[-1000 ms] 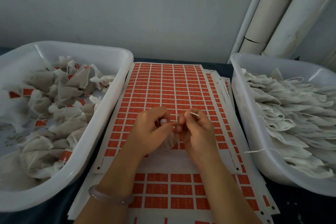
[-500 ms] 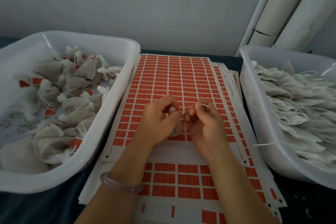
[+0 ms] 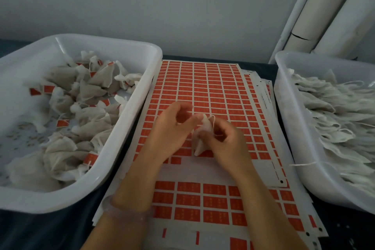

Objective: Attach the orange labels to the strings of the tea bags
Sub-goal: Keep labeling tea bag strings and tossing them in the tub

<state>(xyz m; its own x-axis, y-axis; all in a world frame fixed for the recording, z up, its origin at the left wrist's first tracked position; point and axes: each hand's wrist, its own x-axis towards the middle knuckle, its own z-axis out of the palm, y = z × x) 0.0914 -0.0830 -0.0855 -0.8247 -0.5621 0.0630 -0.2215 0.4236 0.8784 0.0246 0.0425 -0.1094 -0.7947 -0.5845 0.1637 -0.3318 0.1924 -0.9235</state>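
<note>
Over the sheet of orange labels (image 3: pixel 205 87), my right hand (image 3: pixel 227 142) grips a white tea bag (image 3: pixel 203 136). The bag's string (image 3: pixel 213 118) loops up over that hand's fingers. My left hand (image 3: pixel 172 130) is just left of the bag, its thumb tip at the bag's top corner. Its curled fingers are blurred by motion, so its grip is unclear. No label shows on this bag's string.
A white tub (image 3: pixel 142 55) on the left holds several tea bags with orange labels. Another white tub (image 3: pixel 284 111) on the right holds a pile of unlabelled tea bags. More label sheets (image 3: pixel 203 199) lie stacked under my forearms. White pipes (image 3: pixel 316 16) stand at the back right.
The tea bag has come out from between my hands and now shows in my right hand. My left hand's fingers have lifted and blurred. The camera has tilted and the view has shifted.
</note>
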